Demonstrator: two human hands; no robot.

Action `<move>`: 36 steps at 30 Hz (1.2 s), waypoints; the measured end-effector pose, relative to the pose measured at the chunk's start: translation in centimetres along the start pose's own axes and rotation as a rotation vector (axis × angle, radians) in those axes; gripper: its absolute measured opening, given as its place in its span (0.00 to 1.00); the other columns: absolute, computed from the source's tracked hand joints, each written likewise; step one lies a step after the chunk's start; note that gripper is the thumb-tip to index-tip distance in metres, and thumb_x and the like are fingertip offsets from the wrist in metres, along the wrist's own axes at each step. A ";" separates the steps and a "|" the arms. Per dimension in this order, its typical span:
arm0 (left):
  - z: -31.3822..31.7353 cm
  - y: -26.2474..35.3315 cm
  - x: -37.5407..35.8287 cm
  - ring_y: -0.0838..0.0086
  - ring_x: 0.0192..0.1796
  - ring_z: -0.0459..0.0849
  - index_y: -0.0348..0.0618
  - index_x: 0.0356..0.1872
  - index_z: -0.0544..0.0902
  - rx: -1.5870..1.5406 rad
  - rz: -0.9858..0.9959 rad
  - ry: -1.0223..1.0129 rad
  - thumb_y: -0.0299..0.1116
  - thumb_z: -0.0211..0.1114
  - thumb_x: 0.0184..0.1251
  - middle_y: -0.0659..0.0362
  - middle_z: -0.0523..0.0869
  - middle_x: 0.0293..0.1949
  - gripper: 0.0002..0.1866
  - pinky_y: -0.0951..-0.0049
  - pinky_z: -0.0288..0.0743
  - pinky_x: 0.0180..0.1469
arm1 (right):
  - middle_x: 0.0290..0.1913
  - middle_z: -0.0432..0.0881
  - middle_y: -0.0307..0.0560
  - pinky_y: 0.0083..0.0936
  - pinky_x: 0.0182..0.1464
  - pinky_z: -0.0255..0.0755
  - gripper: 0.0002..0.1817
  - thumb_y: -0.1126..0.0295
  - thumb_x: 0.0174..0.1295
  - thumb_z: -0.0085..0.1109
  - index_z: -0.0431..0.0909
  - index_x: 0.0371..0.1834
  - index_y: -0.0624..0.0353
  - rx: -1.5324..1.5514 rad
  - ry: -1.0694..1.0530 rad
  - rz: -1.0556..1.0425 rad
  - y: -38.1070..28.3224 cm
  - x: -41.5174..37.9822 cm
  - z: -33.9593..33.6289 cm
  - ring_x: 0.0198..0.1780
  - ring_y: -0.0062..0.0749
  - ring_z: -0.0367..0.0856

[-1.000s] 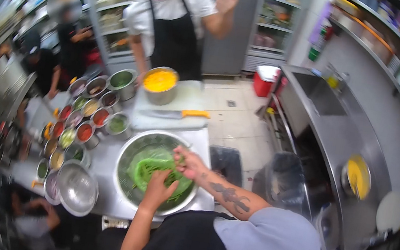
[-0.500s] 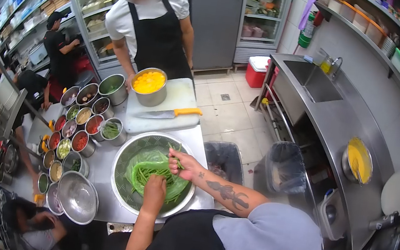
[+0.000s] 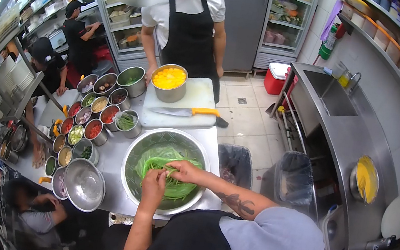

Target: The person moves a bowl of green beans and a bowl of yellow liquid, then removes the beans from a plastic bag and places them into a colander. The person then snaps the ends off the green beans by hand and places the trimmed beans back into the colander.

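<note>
- From where I stand, the green beans (image 3: 158, 162) lie in a thin green plastic bag (image 3: 179, 190), inside the large colander (image 3: 157, 138).
- Left hand (image 3: 154, 184): over the colander's near-left part, fingers curled closed, apparently pinching beans.
- Right hand (image 3: 186, 171): over the colander's middle, thumb and fingers drawn together at the left fingertips, apparently on the same beans; their number cannot be told.
- Handling, in my judgement: beans light, slim, fairly stiff and liable to snap if bent; possibly slippery if wet. A fingertip pinch near mid-length should serve. The bag looks limp and is better gathered by its edge.
- Beyond the colander: a cutting board (image 3: 206, 91) bearing a knife (image 3: 187, 111) and a metal pot (image 3: 171, 96) of orange-yellow rounds, seemingly egg yolks.
- Just beside the colander, far-left: a tin (image 3: 133, 133) of cut green pieces.
- Farther left of the colander: a tin (image 3: 102, 138) of chopped red pieces, among others.
- Near-left of the colander: a metal bowl (image 3: 84, 185), tilted.
</note>
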State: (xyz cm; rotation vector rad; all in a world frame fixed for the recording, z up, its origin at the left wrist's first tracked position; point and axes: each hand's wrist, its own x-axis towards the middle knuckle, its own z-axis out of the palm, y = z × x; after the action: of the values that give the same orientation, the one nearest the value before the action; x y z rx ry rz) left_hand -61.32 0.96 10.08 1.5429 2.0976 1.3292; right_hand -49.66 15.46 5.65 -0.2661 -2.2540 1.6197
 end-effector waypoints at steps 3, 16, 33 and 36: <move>-0.4 0.1 0.0 0.61 0.32 0.82 0.32 0.38 0.83 -0.061 -0.041 -0.004 0.24 0.63 0.66 0.48 0.82 0.32 0.06 0.66 0.75 0.36 | 0.41 0.86 0.46 0.25 0.46 0.75 0.14 0.71 0.66 0.59 0.79 0.53 0.65 -0.024 0.006 -0.054 -0.3 0.0 0.0 0.42 0.25 0.82; -0.2 0.7 -0.3 0.47 0.34 0.79 0.36 0.32 0.80 0.338 0.115 0.092 0.24 0.60 0.64 0.45 0.78 0.31 0.03 0.53 0.72 0.36 | 0.35 0.84 0.57 0.36 0.39 0.75 0.12 0.73 0.59 0.60 0.81 0.46 0.61 -0.334 0.006 0.008 -2.5 -0.9 0.0 0.35 0.49 0.83; 1.9 -0.4 0.0 0.79 0.35 0.80 0.32 0.49 0.81 -0.333 -0.041 -0.088 0.29 0.60 0.72 0.59 0.84 0.35 0.11 0.77 0.74 0.40 | 0.24 0.70 0.30 0.14 0.17 0.51 0.11 0.59 0.72 0.56 0.78 0.43 0.56 0.821 0.358 0.413 -3.8 0.0 -0.9 0.18 0.11 0.62; 1.9 -0.4 -0.4 0.84 0.32 0.78 0.33 0.47 0.82 -0.383 -0.153 -0.107 0.29 0.61 0.72 0.63 0.84 0.31 0.11 0.81 0.72 0.37 | 0.24 0.70 0.31 0.14 0.17 0.51 0.11 0.59 0.72 0.57 0.78 0.43 0.55 0.843 0.350 0.411 -4.1 0.0 -1.0 0.18 0.11 0.62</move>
State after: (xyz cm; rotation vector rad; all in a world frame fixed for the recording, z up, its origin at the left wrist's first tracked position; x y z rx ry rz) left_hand -60.24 1.66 8.59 1.2401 1.7320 1.4526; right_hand -49.02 14.96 9.79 -0.7336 -1.1634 2.3384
